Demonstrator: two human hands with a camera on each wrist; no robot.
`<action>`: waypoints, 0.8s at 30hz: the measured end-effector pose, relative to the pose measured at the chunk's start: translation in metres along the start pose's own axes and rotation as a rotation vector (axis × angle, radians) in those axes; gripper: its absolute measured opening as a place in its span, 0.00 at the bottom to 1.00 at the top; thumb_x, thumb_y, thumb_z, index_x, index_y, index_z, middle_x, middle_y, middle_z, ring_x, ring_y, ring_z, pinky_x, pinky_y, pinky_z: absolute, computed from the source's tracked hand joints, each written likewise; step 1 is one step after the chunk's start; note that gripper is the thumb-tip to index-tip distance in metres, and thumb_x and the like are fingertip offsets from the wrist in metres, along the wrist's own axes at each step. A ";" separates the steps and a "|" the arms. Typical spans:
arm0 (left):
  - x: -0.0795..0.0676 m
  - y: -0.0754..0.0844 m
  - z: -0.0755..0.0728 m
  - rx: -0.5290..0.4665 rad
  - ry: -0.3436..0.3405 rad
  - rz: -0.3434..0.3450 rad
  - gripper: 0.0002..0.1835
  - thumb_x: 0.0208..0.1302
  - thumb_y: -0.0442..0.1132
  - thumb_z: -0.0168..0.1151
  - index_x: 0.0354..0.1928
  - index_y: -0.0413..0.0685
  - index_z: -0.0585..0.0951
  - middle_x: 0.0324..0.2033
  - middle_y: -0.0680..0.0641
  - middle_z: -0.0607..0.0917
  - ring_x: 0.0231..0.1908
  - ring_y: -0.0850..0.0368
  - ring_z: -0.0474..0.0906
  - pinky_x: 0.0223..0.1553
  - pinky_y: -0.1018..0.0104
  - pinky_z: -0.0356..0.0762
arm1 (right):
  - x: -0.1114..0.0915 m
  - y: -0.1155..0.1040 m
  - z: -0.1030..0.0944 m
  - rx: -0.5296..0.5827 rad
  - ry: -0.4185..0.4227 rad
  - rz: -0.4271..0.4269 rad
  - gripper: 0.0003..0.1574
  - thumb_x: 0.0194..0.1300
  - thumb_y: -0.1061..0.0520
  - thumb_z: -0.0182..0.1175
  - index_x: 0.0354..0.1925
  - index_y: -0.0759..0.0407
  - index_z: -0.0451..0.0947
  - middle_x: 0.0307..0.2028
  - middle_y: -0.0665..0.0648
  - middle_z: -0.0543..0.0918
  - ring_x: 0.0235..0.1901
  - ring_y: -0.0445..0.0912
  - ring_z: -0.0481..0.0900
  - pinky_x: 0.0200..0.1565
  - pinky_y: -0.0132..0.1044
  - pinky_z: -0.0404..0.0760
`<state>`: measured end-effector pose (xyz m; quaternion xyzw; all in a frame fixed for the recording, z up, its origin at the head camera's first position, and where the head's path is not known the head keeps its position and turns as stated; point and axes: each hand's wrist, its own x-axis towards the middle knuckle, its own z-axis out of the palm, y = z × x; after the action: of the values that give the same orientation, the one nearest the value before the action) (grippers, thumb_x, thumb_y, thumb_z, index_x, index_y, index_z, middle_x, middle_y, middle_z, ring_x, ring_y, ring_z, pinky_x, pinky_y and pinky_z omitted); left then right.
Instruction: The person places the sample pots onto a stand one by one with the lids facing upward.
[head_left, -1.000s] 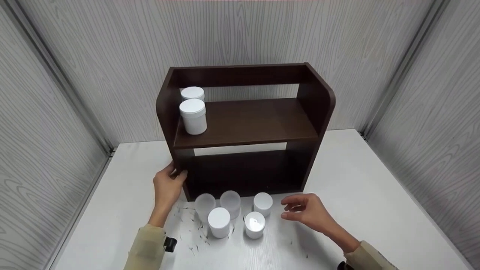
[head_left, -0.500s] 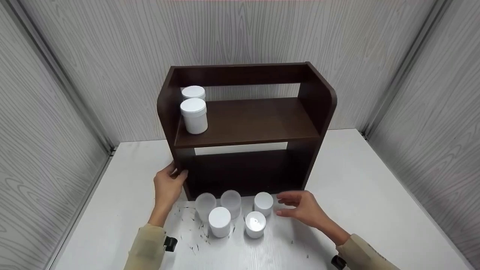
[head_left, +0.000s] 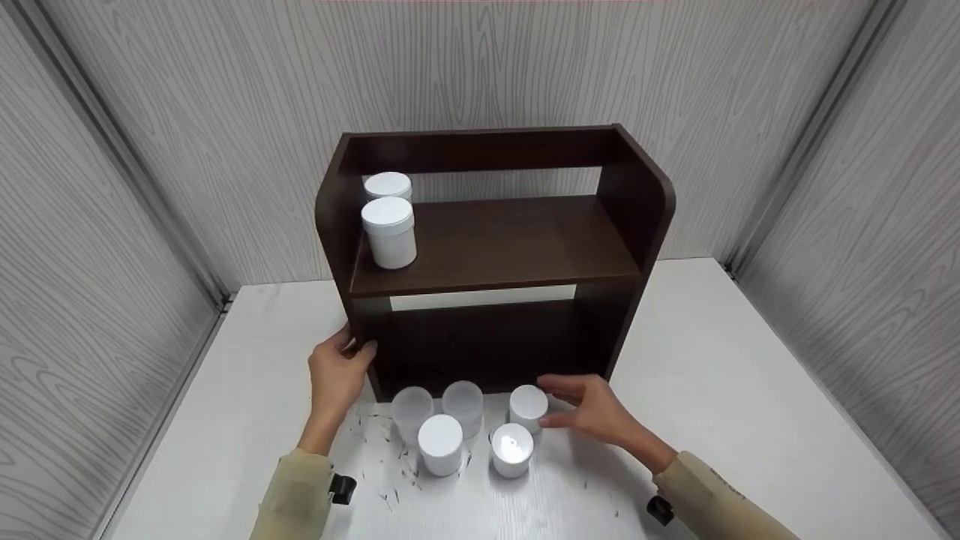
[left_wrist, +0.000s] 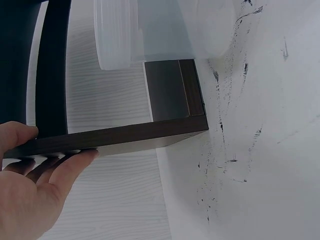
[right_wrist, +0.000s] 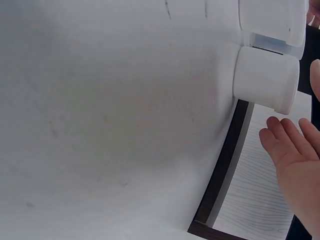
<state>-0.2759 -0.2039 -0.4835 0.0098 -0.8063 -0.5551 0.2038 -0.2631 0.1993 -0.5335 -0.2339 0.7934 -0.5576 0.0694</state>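
My left hand (head_left: 335, 379) pinches the left side panel of a dark brown two-tier shelf (head_left: 502, 240), thumb and fingers on opposite faces; the left wrist view shows the panel edge (left_wrist: 135, 134) between them. My right hand (head_left: 596, 414) is at the right side of a small white lidded jar (head_left: 528, 403), with thumb and fingers spread about it. In the right wrist view, the fingers (right_wrist: 282, 137) are stretched out beside the jar (right_wrist: 265, 77), a gap showing between. A second small white jar (head_left: 512, 452) stands just in front of that one.
Two translucent tubs (head_left: 412, 412) and a taller white jar (head_left: 440, 444) stand left of the small jars, before the shelf. Two white jars (head_left: 391, 240) occupy the upper tier's left end. Dark scuffs mark the white table (head_left: 750, 390); grey wood-grain walls (head_left: 480, 60) surround it.
My right hand has moved left, from some distance off to right beside the rear small white jar. The left hand keeps its hold on the shelf's side panel.
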 end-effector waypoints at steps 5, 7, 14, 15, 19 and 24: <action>0.000 0.000 0.000 0.001 -0.001 0.001 0.27 0.69 0.31 0.67 0.67 0.28 0.76 0.60 0.29 0.82 0.54 0.34 0.85 0.48 0.64 0.86 | 0.005 0.004 0.001 -0.010 -0.029 -0.007 0.43 0.56 0.61 0.82 0.66 0.73 0.77 0.64 0.70 0.80 0.65 0.63 0.78 0.66 0.51 0.77; 0.000 0.000 0.000 0.000 0.000 0.002 0.27 0.69 0.31 0.67 0.67 0.28 0.76 0.60 0.29 0.82 0.54 0.34 0.85 0.48 0.65 0.87 | 0.007 0.005 0.001 -0.012 -0.041 -0.006 0.44 0.56 0.61 0.82 0.67 0.72 0.77 0.65 0.69 0.80 0.65 0.63 0.78 0.66 0.51 0.77; 0.002 0.000 0.000 -0.007 0.002 0.017 0.27 0.69 0.30 0.67 0.67 0.25 0.75 0.60 0.28 0.81 0.54 0.34 0.85 0.48 0.65 0.87 | 0.010 0.008 0.002 -0.052 -0.060 0.008 0.45 0.56 0.58 0.83 0.67 0.71 0.77 0.65 0.66 0.80 0.65 0.60 0.79 0.65 0.47 0.78; 0.002 0.000 0.001 -0.008 0.004 0.018 0.27 0.68 0.30 0.67 0.67 0.25 0.75 0.60 0.28 0.82 0.54 0.34 0.85 0.47 0.65 0.87 | 0.010 0.008 0.002 -0.050 -0.062 0.012 0.45 0.55 0.57 0.83 0.67 0.71 0.77 0.65 0.66 0.80 0.65 0.59 0.79 0.65 0.47 0.78; 0.002 0.000 0.001 -0.014 0.004 0.016 0.27 0.69 0.30 0.67 0.67 0.26 0.76 0.60 0.28 0.82 0.54 0.34 0.85 0.47 0.65 0.87 | 0.011 0.009 0.002 -0.019 -0.068 0.016 0.45 0.56 0.59 0.82 0.67 0.73 0.76 0.65 0.67 0.80 0.65 0.60 0.78 0.65 0.49 0.78; 0.000 -0.001 0.001 -0.016 -0.007 0.015 0.26 0.69 0.30 0.66 0.67 0.27 0.76 0.61 0.28 0.81 0.55 0.33 0.84 0.48 0.62 0.87 | 0.010 0.012 0.004 0.018 -0.073 0.032 0.43 0.56 0.62 0.81 0.67 0.73 0.76 0.65 0.70 0.79 0.65 0.62 0.78 0.65 0.53 0.77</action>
<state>-0.2759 -0.2036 -0.4845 0.0002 -0.8026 -0.5600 0.2055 -0.2739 0.1948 -0.5440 -0.2406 0.7889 -0.5548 0.1092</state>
